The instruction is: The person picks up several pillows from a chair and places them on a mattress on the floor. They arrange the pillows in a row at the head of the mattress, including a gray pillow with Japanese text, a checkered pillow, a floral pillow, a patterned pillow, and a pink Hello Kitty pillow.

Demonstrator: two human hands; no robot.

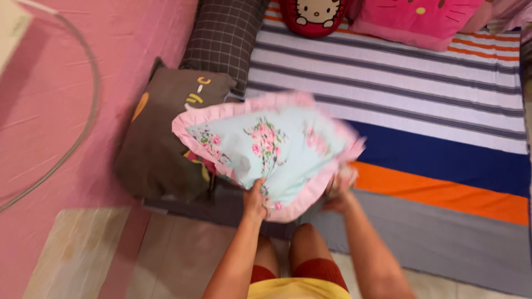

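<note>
I hold a light blue pillow [277, 149] with pink flowers and a pink ruffled edge, lifted above the near edge of the bed. My left hand [255, 200] grips its lower edge near the middle. My right hand [338, 194] clutches the lower right corner, partly hidden by the ruffle. The pillow is blurred. It hangs partly over a brown pillow [160, 133] with yellow marks that lies at the bed's near left corner.
The bed has a striped sheet [432, 105] in white, grey, blue and orange. A grey checked bolster [224, 39], a red cat-face cushion [315, 16] and a pink cushion [415, 19] lie at the far end. A pink wall [66, 99] is on the left.
</note>
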